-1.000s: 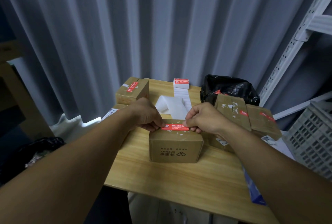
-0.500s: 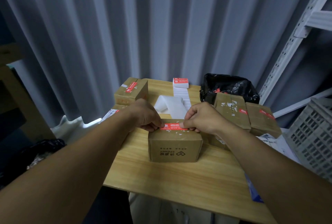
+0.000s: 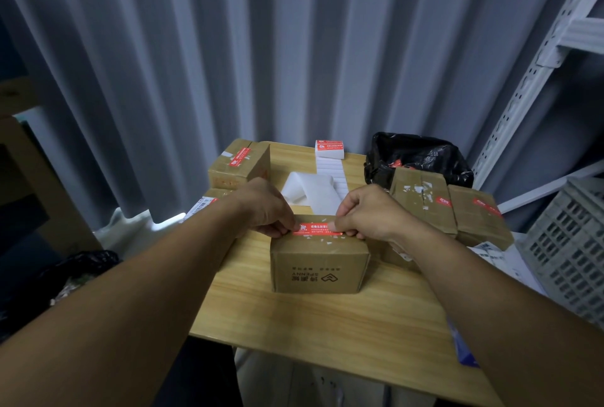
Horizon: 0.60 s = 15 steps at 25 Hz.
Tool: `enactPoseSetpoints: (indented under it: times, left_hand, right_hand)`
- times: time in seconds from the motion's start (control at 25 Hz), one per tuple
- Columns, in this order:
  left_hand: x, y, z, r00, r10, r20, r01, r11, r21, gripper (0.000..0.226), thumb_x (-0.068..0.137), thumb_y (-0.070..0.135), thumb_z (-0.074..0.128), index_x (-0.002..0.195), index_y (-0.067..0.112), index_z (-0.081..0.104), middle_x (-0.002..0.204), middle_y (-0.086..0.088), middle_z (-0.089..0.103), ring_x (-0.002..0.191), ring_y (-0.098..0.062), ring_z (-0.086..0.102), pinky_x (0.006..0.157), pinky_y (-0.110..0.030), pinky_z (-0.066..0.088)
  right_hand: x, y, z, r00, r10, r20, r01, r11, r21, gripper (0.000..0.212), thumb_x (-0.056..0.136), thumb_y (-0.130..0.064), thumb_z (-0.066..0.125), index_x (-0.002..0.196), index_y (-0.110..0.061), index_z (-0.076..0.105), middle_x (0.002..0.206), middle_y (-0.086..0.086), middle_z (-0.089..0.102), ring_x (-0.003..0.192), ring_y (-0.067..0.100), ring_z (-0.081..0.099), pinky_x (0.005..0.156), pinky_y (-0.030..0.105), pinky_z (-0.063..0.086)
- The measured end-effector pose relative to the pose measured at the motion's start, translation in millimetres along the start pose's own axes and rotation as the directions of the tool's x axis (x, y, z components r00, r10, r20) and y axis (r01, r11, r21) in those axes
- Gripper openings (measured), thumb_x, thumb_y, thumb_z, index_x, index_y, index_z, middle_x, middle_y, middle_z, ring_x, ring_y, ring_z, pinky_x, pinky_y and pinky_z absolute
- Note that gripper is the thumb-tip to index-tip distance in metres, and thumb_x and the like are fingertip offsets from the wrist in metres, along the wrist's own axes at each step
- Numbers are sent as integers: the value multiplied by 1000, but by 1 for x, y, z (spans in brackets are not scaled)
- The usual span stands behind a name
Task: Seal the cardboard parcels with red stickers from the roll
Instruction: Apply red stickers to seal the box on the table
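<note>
While both hands sit on top of the brown box, they hold one red sticker between them. The left hand has its fingers curled in and pinches the sticker's left end, right at the top edge of the box. The right hand is curled too, and its thumb lies flat on the sticker's other end. The sticker lies across the top of the box, near the front edge, with little white paper bits stuck around it. Under the hands, the box stands on the wooden table. Just behind the hands, a white paper strip runs back to the sticker pack. Behind the left hand is a sealed box with its own sticker. Beside the right hand leans a scuffed box, and a black bag sits behind it.
</note>
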State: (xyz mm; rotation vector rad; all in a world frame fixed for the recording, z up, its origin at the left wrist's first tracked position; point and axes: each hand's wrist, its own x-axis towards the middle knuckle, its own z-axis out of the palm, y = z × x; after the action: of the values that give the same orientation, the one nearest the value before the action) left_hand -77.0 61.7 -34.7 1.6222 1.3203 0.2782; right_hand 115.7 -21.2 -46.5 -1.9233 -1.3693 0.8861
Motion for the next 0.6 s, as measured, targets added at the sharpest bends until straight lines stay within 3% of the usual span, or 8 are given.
enactPoseSetpoints:
  times: [0.2, 0.44, 0.6]
  left_hand:
    - [0, -2, 0, 1000, 9, 5, -9, 1000, -9, 27, 74, 0, 85, 99, -7, 75, 71, -9, 71, 64, -16, 68, 57, -22, 60]
    - [0, -1, -3, 999, 11, 44, -10, 999, -31, 26, 77, 1, 82, 101, -7, 75, 82, -14, 73, 69, -17, 69, 60, -23, 61]
    - [1, -1, -4, 999, -2, 54, 4, 999, -34, 28, 77, -1, 82, 102, -8, 74, 80, -14, 73, 67, -17, 68, 60, -23, 60]
  right_hand:
    - [1, 1, -2, 1000, 5, 19, -5, 1000, 30, 20, 76, -8, 84, 88, 2, 71, 68, 6, 67, 60, 11, 58, 53, 22, 48]
    - [0, 7, -7, 999, 28, 45, -37, 977, 212, 20, 74, -6, 86, 87, -1, 71, 69, 7, 65, 58, 11, 54, 52, 23, 46]
    - [1, 4, -7, 998, 36, 56, -43, 990, 131, 20, 74, -6, 86, 88, 1, 72, 67, 5, 67, 59, 10, 57, 53, 23, 47]
